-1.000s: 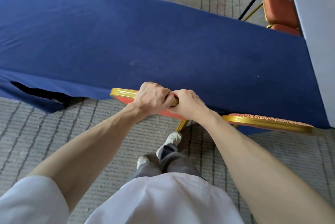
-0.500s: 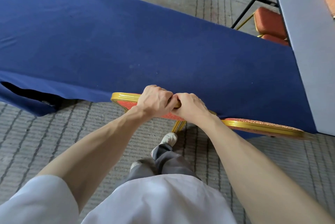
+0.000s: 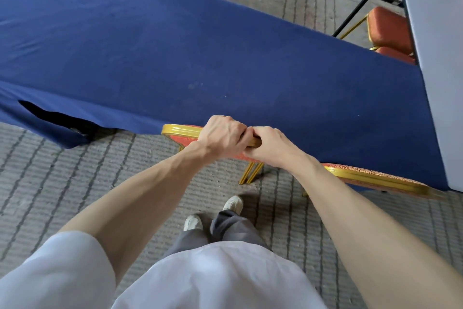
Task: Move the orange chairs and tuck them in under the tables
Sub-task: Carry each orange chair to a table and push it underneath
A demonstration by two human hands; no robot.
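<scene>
An orange chair with a gold frame [image 3: 179, 132] stands against the near edge of the long table under a blue cloth [image 3: 200, 58]. Only its backrest top and two gold legs show; the seat is hidden under the cloth. My left hand [image 3: 221, 134] and my right hand [image 3: 271, 146] both grip the top rail of the backrest, side by side and touching. A second orange chair's backrest [image 3: 375, 178] sits just to the right, along the same table edge.
A pale grey table [image 3: 436, 33] stands at the right with another orange chair [image 3: 389, 30] tucked beside it and black folding legs behind. The floor is grey striped carpet. My feet [image 3: 233, 204] stand close behind the chair.
The chair has slid a little further under the blue cloth. My feet have stepped, the left one now further back, and the view has shifted slightly left.
</scene>
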